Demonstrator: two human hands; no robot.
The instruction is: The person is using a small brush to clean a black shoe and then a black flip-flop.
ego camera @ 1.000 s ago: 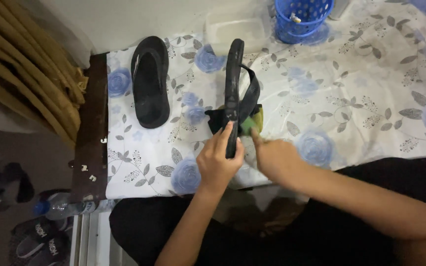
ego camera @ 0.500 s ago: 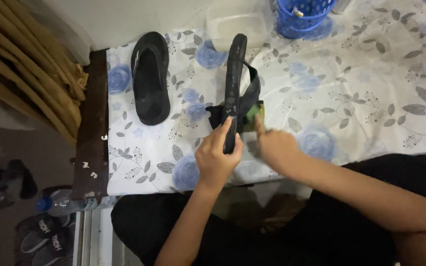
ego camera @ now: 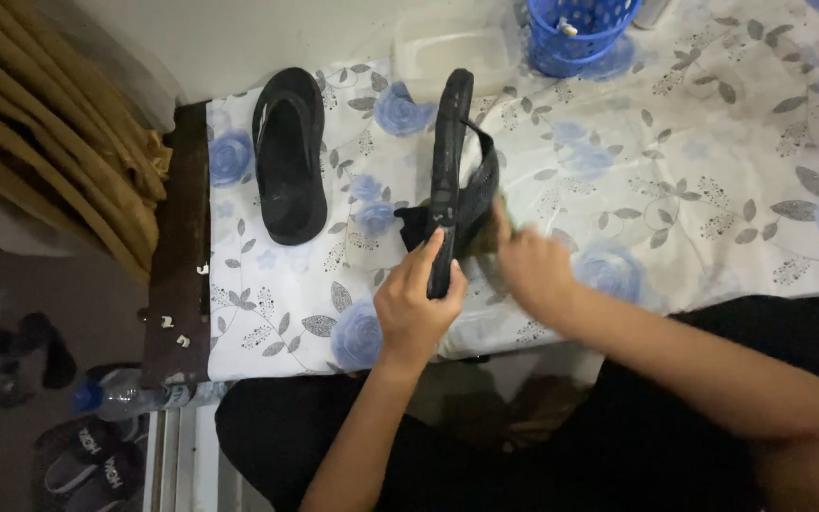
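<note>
A black flip-flop (ego camera: pixel 447 180) is stood on its edge on the surface (ego camera: pixel 713 171) and steadied by the left hand (ego camera: pixel 416 308), whose fingers are closed round its heel end, so its side is exposed. The right hand (ego camera: pixel 533 270) (blurred) is pressed against the strap, fingers curled round something greenish. A second flip-flop (ego camera: pixel 289 156) lies flat nearby; a blue basket (ego camera: pixel 575 38) stands behind.

Light is soft and even on the floral tablecloth (ego camera: pixel 675 190), no glare, only faint shadows. Right hand (ego camera: pixel 533 270) is motion-blurred. Floor left of the cloth is dim, w/ slight softness twd frame edges.
</note>
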